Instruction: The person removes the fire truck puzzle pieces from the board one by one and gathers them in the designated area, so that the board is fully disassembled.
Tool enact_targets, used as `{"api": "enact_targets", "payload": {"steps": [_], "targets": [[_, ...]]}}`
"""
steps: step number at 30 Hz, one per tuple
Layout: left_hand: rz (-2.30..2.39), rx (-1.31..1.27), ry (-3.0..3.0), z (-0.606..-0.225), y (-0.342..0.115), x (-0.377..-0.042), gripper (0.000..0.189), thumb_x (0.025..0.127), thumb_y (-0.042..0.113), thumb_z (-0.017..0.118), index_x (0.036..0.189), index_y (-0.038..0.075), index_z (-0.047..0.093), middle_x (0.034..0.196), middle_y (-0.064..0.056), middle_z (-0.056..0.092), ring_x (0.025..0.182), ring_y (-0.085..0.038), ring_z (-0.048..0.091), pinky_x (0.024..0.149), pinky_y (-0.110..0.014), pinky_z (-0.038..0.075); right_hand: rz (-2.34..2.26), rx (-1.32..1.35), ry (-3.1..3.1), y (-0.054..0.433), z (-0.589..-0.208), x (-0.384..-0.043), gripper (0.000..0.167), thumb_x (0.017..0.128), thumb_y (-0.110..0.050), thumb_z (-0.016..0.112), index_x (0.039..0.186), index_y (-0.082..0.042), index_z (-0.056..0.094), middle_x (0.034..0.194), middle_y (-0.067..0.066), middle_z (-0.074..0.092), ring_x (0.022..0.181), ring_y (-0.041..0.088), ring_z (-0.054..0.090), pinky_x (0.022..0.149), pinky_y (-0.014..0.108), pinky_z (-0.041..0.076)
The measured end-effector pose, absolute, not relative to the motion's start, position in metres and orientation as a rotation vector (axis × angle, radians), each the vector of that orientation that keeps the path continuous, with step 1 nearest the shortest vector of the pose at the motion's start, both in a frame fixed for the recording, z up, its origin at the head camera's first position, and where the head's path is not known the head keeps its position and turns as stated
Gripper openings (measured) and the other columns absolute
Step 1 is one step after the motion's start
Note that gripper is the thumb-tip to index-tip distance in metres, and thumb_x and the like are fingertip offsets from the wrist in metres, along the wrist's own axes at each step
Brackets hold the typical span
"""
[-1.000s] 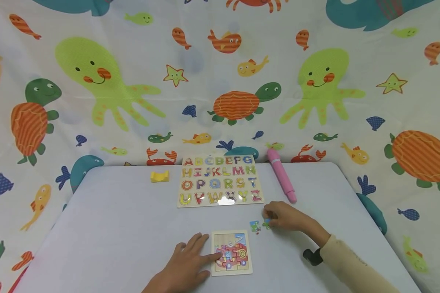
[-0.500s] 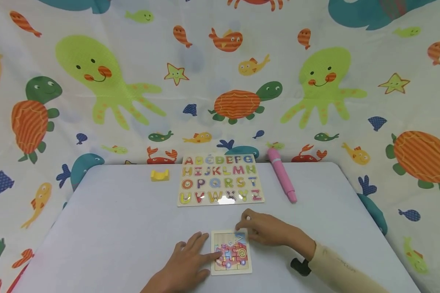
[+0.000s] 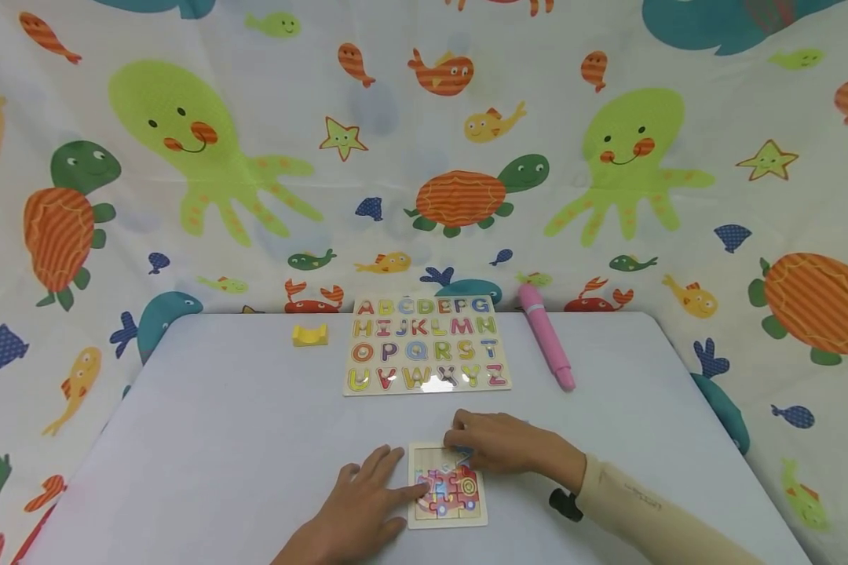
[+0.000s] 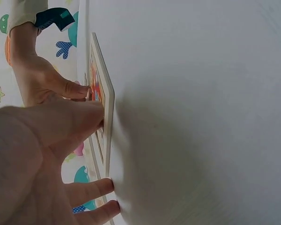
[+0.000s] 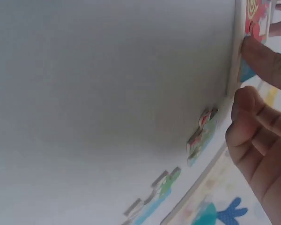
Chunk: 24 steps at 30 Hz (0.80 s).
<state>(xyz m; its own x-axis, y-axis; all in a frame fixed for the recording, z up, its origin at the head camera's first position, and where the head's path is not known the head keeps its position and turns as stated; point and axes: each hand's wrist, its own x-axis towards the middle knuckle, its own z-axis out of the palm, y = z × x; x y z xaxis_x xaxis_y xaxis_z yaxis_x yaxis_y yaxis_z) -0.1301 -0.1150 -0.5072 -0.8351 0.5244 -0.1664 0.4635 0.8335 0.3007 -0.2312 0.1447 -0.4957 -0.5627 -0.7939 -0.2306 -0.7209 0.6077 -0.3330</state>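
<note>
My left hand (image 3: 360,502) lies beside a small wooden jigsaw puzzle (image 3: 431,524), its fingers spread. The left thumb (image 4: 84,119) presses on the picture, which shows a red vehicle. At the puzzle's upper right corner is my right hand (image 3: 505,446), fingers curled. Thumb and fingers seem to pinch a puzzle piece there, mostly hidden by the hand; some blue (image 5: 247,72) shows by the thumb in the right wrist view. Two loose puzzle pieces, one nearer (image 5: 203,133) and one farther (image 5: 161,190), lie on the table next to the frame.
An alphabet board (image 3: 427,384) with coloured letters stands behind the puzzle. To its right lies a pink pen-shaped object (image 3: 547,337); to its left is a yellow block (image 3: 310,336). A sea-animal cloth (image 3: 367,173) hangs behind the white table (image 3: 240,424).
My right hand has moved left from the loose pieces to the puzzle's upper right corner. The left hand has stayed in place on the puzzle.
</note>
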Motion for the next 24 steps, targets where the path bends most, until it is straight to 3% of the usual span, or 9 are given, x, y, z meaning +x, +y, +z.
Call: {"api": "enact_targets", "payload": {"steps": [5,12,16,24], "targets": [[0.371,0.750,2.768,-0.507,-0.114,-0.130,0.048,0.091,0.037,0.075,0.137,0.043,0.064,0.156,-0.013,0.042,0.143,-0.040,0.036,0.102,-0.066,0.040,-0.397,-1.215,2.492,0.147,-0.499,-0.228,0.027,0.093,-0.012,0.075,0.116,-0.023,0.067,0.102,-0.013,0.061,0.087,0.002,0.053,0.082,0.023,0.052],[0.366,0.738,2.770,-0.506,-0.113,-0.130,0.048,0.091,0.036,0.075,0.136,0.044,0.064,0.156,-0.012,0.042,0.143,-0.039,0.036,0.102,-0.065,0.039,-0.897,-1.095,2.439,0.177,-0.487,-0.234,0.009,0.098,-0.010,0.069,0.105,-0.015,0.072,0.091,-0.014,0.063,0.082,0.004,0.054,0.074,0.023,0.051],[0.375,0.747,2.775,-0.506,-0.113,-0.130,0.048,0.090,0.035,0.075,0.136,0.043,0.065,0.156,-0.012,0.042,0.143,-0.039,0.036,0.102,-0.065,0.039,-0.920,-0.967,2.475,0.212,-0.472,-0.247,0.008,0.095,-0.007,0.072,0.100,-0.012,0.069,0.083,-0.010,0.059,0.079,0.008,0.054,0.066,0.024,0.049],[0.400,0.747,2.767,-0.506,-0.114,-0.131,0.048,0.090,0.033,0.075,0.136,0.042,0.065,0.156,-0.013,0.042,0.143,-0.040,0.036,0.102,-0.066,0.039,-0.767,-0.766,2.485,0.263,-0.477,-0.263,0.021,0.087,0.002,0.076,0.083,-0.010,0.059,0.074,-0.007,0.050,0.073,0.009,0.050,0.063,0.025,0.043]]}}
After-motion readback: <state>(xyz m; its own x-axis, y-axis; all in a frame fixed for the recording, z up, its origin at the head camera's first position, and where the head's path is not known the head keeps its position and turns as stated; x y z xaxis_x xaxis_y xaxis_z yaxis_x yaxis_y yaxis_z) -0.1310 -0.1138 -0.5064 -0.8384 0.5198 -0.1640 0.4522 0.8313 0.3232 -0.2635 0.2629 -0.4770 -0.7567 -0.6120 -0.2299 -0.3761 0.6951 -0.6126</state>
